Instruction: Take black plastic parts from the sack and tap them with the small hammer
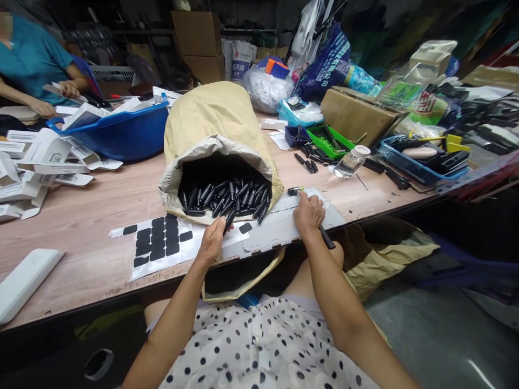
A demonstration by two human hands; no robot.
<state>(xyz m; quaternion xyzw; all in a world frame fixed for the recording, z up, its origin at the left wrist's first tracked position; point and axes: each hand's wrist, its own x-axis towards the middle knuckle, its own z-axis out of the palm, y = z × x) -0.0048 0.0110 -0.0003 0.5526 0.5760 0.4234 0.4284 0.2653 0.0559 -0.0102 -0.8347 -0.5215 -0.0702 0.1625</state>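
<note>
My left hand (211,240) pinches a slim black pointed plastic piece (229,220) in front of the sack's mouth. A large tan paper sack (214,111) lies on its side, with many similar black pieces (239,197) spilling toward its lip. In my right hand (308,216) is a small hammer (327,239), its black handle pointing toward me and its head showing past my fingers. Under that hand lies a flat grey board (275,222) at the table edge. White backing sheets (162,265) with black rounded stickers (157,237) lie left of my left hand.
A blue basin (121,135) and white cartons (44,151) stand left, where a co-worker's hands (60,97) hold a carton. Rightward are a green tray (330,141), a clear jar (352,162), a blue basket (424,162) and a cardboard box (357,116). A white case (30,281) lies front left.
</note>
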